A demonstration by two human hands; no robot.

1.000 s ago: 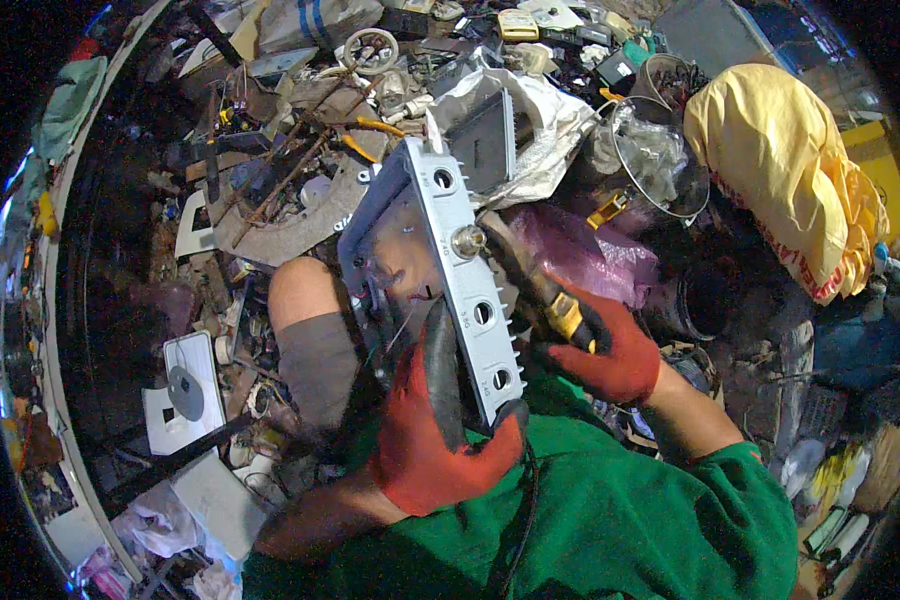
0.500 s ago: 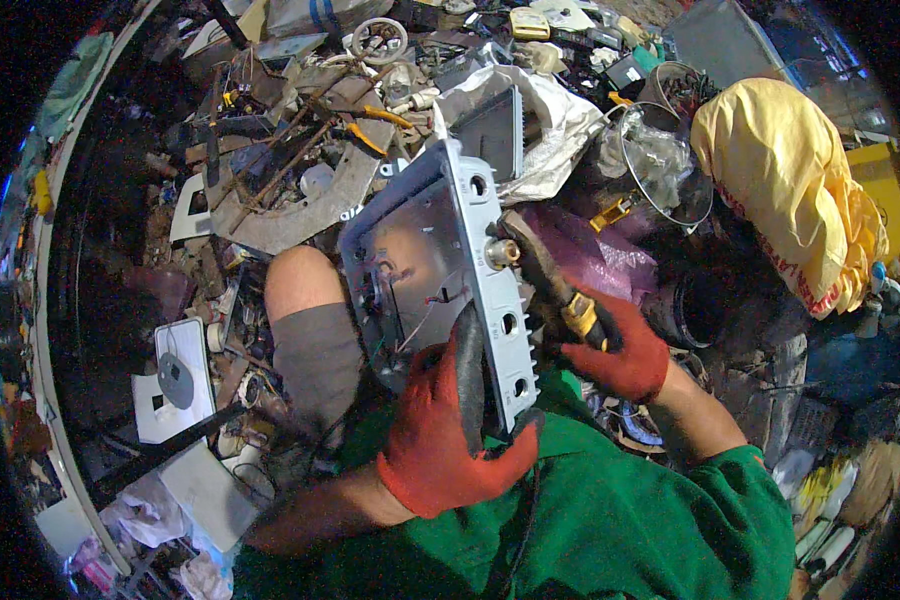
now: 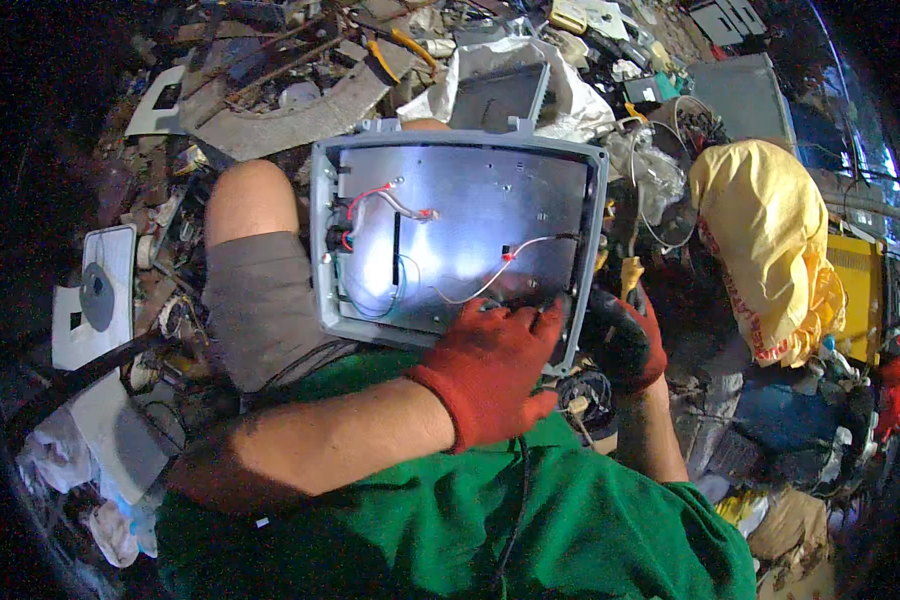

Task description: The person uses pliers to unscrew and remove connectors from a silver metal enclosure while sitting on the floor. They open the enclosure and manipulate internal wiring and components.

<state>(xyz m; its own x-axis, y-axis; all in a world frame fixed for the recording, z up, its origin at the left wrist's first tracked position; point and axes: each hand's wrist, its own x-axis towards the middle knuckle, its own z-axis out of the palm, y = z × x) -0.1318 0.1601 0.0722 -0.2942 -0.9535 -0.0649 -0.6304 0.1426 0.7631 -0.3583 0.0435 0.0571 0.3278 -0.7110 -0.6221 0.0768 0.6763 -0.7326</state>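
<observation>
A shallow grey metal housing lies across my lap, its open side facing up. Inside is a shiny metal plate with red, white and green wires attached. My left hand, in a red and black glove, reaches over the near rim. Its fingers are inside by the near right corner and its thumb is outside, gripping the housing. Beside the right wall, my gloved right hand is closed around a yellow-and-black-handled hand tool, apparently pliers. The housing's wall hides the outer side there.
A yellow sack stands at the right, with a yellow box behind it. Ahead lies a white sack holding a grey panel. Yellow-handled cutters rest among scrap. White plastic parts lie left of my knee.
The housing has turned from its edge to show its open inside. My left hand has moved over its near rim. My right hand has shifted right and slightly down with the tool.
</observation>
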